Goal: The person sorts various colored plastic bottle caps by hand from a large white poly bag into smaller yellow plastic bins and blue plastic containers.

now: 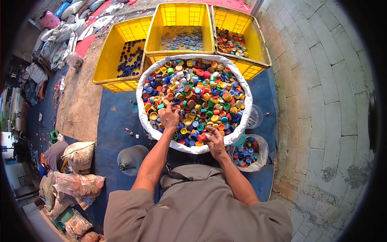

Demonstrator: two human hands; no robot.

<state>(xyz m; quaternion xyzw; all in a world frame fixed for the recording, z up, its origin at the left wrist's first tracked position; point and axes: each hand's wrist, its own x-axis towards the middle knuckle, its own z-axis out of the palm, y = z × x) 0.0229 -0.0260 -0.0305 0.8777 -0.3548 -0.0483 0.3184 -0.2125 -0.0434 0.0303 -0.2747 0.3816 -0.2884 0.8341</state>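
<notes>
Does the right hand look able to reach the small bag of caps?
Likely yes: the small bag lies open beside the big sack, close to the right hand, with mainly the sack's rim between.

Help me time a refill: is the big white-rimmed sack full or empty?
Full, or nearly: multicoloured bottle caps lie right across the sack, close to its brim.

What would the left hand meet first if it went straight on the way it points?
Most likely the heap of mixed caps, right ahead of the left hand; depth is unclear, so its fingers may already touch it.
</notes>
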